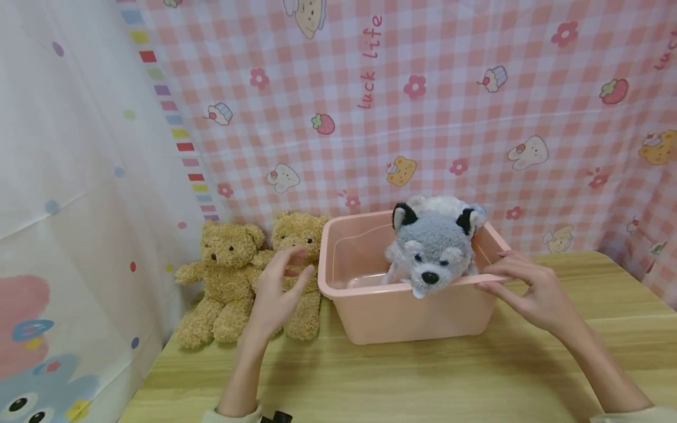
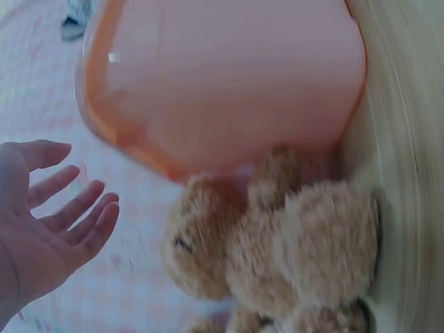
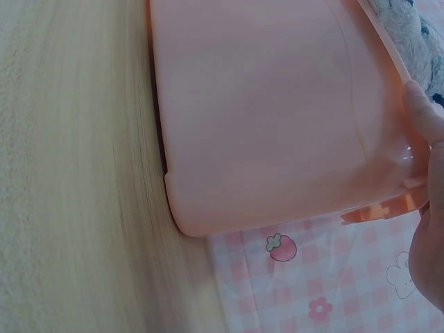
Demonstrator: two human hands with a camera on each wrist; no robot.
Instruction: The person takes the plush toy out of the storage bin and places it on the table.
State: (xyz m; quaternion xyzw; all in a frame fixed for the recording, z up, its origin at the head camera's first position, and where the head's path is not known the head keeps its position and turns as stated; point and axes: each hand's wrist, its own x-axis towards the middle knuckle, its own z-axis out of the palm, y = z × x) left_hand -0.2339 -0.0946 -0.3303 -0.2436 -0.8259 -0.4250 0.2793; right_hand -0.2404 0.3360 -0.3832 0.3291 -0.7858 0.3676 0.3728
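Observation:
A pink plastic bin [image 1: 412, 317] stands on the table with a grey and white plush husky [image 1: 436, 247] inside, its chin over the front rim. My right hand [image 1: 534, 294] grips the bin's front right corner, thumb on the outside below the rim; the right wrist view shows that thumb [image 3: 422, 114] against the bin wall. My left hand [image 1: 280, 288] holds nothing and is raised, fingers apart, in front of a tan teddy bear [image 1: 304, 317] beside the bin. In the left wrist view the left hand [image 2: 55, 222] has its fingers spread loosely near the bin and bear.
A second tan teddy bear [image 1: 224, 288] sits left of the first, side by side with it. The wooden table [image 1: 370, 382] runs up to a pink checked cloth [image 1: 338, 76] behind. A white dotted curtain [image 1: 79, 176] hangs at the left.

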